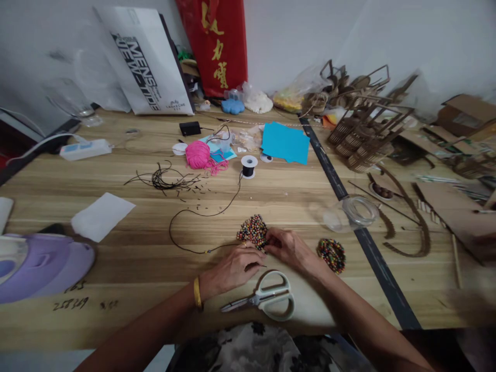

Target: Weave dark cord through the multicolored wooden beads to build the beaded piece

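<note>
My left hand (242, 263) pinches the black cord (182, 248), whose short end sticks out past the fingertips. From there the cord curves left and back to a white-flanged spool (249, 168), with a couple of small beads threaded on it. Beyond my fingers lies a heap of multicoloured beads (252, 231). My right hand (284, 247) is closed at the heap's right edge; what its fingertips hold, if anything, is hidden. Just in front of both hands lie scissors (267, 298) with pale green handles. A coil of strung beads (331, 255) rests right of my right hand.
Cut black cords (165, 178) lie behind on the left, near pink yarn (197, 154). Blue sheets (285, 142) lie at the back. A clear tape roll (360, 211) and woven baskets (360, 137) stand right. A purple-and-white device (50, 266) sits left.
</note>
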Available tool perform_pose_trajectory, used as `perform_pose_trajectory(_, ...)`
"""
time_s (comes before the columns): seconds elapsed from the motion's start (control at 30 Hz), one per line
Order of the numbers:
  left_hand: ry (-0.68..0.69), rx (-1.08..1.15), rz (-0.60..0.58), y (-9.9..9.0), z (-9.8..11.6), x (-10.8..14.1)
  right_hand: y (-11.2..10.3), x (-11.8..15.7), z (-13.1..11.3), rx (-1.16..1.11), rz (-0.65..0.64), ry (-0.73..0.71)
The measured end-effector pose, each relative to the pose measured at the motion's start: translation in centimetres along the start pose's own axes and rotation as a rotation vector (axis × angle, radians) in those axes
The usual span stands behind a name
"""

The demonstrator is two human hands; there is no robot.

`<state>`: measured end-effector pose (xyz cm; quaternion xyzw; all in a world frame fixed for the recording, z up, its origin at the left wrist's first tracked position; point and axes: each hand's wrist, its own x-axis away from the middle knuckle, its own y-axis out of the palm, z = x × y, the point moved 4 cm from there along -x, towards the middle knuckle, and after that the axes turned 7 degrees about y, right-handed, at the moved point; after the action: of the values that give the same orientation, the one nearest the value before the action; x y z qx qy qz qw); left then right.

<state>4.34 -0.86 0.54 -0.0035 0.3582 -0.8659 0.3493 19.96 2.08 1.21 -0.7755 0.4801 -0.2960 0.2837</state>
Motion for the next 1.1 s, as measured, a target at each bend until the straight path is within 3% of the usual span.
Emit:
perform_pose_trajectory(0.33, 0.021, -0.002, 0.064, -0.5, -0.6, 0.0, -1.3, 0.6, -0.3, 0.030, -0.130, 0.066)
perform_pose_trajectory(0.6, 0.025, -0.004, 0.095, -0.6, -0.6, -0.1, 0.0, 0.3, -0.4, 0.130, -0.077, 0.032)
perform_pose_trajectory(1.1, 0.041, -0.044, 0.158, -1.3, -1.3, -0.1, 0.4, -0.1, -0.4, 0.045, -0.031, 0.009)
